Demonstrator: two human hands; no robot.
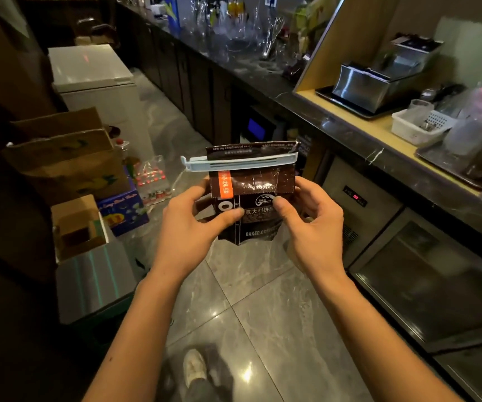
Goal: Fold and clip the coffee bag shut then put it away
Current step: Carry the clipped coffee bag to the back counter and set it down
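A dark brown coffee bag (255,198) with an orange label is held upright in front of me, above the floor. Its top is folded over, and a long pale blue clip (238,163) runs across the fold, closed on it. My left hand (193,224) grips the bag's left side with the thumb on its front. My right hand (310,219) holds the right side, thumb pressed on the front.
A dark stone counter (347,132) runs along the right, carrying a steel machine (379,82), a white basket (416,126) and glassware. Under-counter fridge doors (425,274) sit below it. Cardboard boxes (63,158) and a white chest freezer (95,79) stand at left. The tiled floor lies between them.
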